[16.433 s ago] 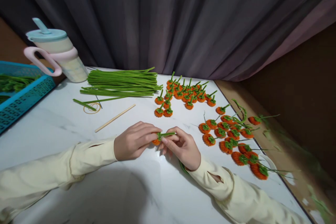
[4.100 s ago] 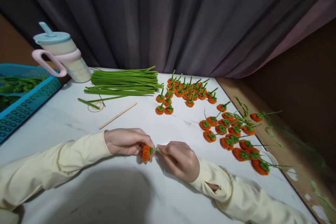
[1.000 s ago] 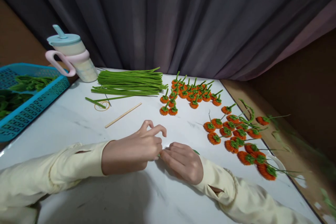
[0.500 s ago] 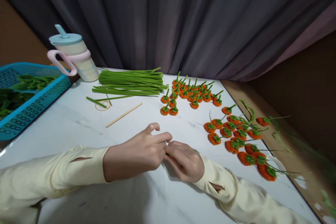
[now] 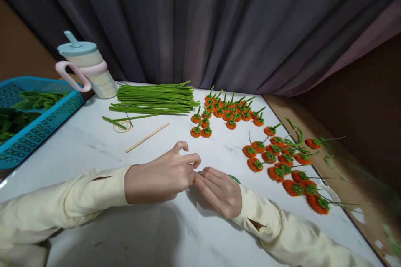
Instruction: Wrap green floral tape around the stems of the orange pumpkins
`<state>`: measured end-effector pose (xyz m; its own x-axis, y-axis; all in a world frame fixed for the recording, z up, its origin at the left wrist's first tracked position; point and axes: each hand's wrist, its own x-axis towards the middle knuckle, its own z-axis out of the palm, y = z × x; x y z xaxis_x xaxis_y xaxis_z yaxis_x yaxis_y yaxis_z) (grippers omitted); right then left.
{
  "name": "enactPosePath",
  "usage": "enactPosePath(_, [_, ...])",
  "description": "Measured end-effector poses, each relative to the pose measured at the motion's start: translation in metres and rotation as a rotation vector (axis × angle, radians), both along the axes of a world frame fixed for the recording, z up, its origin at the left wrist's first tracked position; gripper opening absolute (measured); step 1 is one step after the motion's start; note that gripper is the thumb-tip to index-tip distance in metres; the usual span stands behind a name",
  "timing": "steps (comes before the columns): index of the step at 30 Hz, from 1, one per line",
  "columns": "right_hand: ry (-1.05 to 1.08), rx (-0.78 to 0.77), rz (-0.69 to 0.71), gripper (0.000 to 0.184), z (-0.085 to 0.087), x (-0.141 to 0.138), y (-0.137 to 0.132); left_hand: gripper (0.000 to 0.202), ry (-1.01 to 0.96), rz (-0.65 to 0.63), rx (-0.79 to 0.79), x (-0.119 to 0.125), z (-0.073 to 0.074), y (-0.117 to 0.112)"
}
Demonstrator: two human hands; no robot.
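Note:
My left hand (image 5: 164, 175) is closed in a pinch, its index finger bent and its thumb raised. Its fingertips meet those of my right hand (image 5: 221, 192) low over the white table. The right hand's fingers are pressed together too, and whatever the two pinch between them is hidden. A curved bit of green (image 5: 234, 179) peeks out behind the right hand. Beyond the left hand lies a thin wooden stick (image 5: 147, 137). To the right are several orange fuzzy persimmon-like pieces (image 5: 255, 164) with green tops and thin stems.
A bundle of green pipe cleaners (image 5: 153, 98) lies at the back, near loose ones and a yellow rubber band (image 5: 122, 126). More orange pieces (image 5: 231, 125) with short stems cluster at the back. A tumbler (image 5: 103, 84) and blue basket (image 5: 59, 121) stand at left.
Both hands have shifted slightly left, fingertips still together. The right hand's fingers have straightened and flattened, and more of the green bit behind it shows.

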<state>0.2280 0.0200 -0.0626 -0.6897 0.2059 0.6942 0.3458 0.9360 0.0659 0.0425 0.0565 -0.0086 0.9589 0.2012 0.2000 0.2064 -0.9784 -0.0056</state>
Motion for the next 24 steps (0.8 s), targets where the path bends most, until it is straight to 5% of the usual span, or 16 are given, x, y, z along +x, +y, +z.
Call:
enactPosePath(5, [-0.007, -0.016, 0.025, 0.02, -0.002, 0.0025, -0.0009, 0.019, 0.07, -0.014, -0.031, -0.0037, 0.0002, -0.0005])
enactPosePath(13, [0.083, -0.11, 0.009, 0.023, -0.0036, -0.0017, 0.0033, 0.027, 0.011, 0.022, 0.141, -0.0011, 0.0034, -0.005])
enactPosePath(24, [0.126, -0.14, -0.003, 0.025, -0.004, -0.0041, 0.0022, 0.023, 0.081, -0.017, 0.085, -0.0037, 0.0045, -0.0018])
